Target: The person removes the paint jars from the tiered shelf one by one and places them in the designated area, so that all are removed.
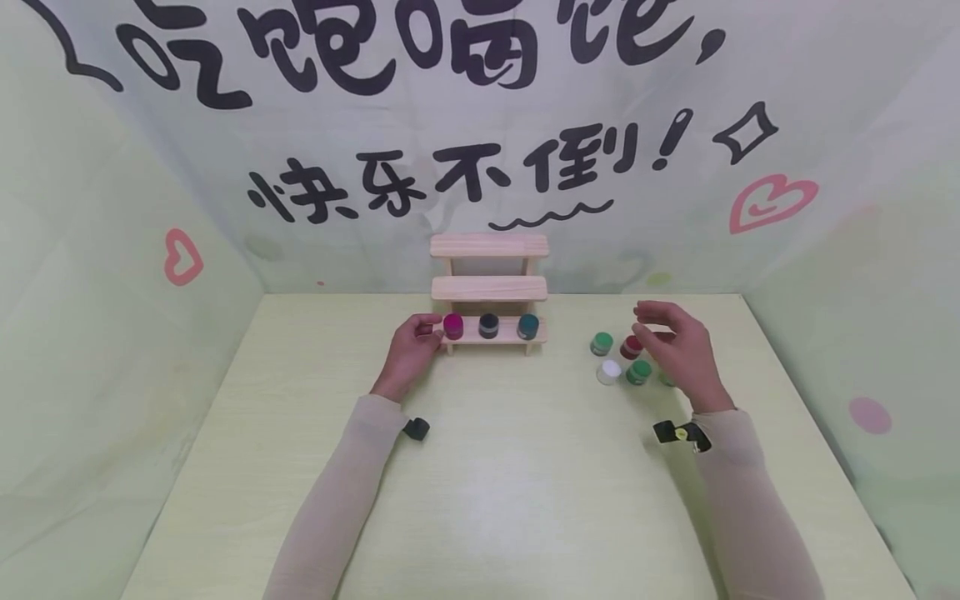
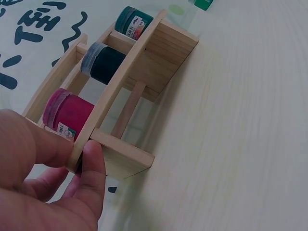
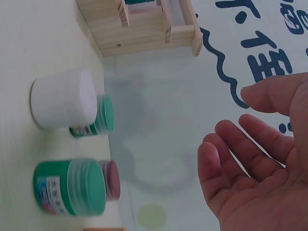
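We've got our wooden three-tier rack (image 1: 489, 288) pinched at one end by the left hand (image 1: 412, 352); the right hand (image 1: 684, 352) hovers relaxed, holding nothing. Three paint jars (image 1: 489, 326) look done on the bottom step, at least five loose jars (image 1: 639, 372) remain off-rack.

Backdrop (image 1: 375, 125) btm line (image 1: 472, 171) reads "快乐不倒!", top line (image 1: 435, 37) "吃饱…" part cropped; jar lbls (image 3: 53, 195) illegible.
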A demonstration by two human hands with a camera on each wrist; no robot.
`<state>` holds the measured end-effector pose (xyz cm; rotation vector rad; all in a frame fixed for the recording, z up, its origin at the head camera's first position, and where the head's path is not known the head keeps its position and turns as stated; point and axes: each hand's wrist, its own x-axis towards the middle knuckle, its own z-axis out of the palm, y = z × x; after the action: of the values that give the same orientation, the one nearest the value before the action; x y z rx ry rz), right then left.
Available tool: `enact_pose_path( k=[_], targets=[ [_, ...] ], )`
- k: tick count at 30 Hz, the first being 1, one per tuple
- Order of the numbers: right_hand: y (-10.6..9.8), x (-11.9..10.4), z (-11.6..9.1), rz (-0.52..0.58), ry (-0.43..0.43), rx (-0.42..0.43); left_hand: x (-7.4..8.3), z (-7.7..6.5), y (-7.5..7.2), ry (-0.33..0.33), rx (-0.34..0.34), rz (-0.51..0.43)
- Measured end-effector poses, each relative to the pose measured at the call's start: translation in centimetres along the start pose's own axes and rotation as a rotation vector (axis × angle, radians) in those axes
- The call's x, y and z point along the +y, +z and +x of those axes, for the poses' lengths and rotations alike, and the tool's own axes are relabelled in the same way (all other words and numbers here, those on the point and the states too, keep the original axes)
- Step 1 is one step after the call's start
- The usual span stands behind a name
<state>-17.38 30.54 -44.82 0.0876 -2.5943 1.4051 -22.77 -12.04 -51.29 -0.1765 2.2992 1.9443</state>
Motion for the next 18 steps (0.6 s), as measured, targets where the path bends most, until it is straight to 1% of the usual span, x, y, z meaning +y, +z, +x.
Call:
enact_pose_path(
  k=[4, 9, 16, 18],
  targets=[
    [0.9, -0.9, 0.3, -0.006, 0.012, -0.033, -0.1, 0.0, 0.0, -0.004, 0.003, 0.012],
    [2.1, -1.7, 0.7, 0.033, -0.005, -0.067, 0.0, 0.1, 0.1, -0.008, 0.002, 0.013],
    [4.0, -2.1, 1.6, 0.006, -0.108, -0.055, 0.0, 0.0, 0.0, -0.009, 0.002, 0.022],
    [4.5, -2.3, 1.7, 0.01, -0.121, -0.061, 0.0, 0.0, 0.0, -0.008, 0.006, 0.028]
  ],
)
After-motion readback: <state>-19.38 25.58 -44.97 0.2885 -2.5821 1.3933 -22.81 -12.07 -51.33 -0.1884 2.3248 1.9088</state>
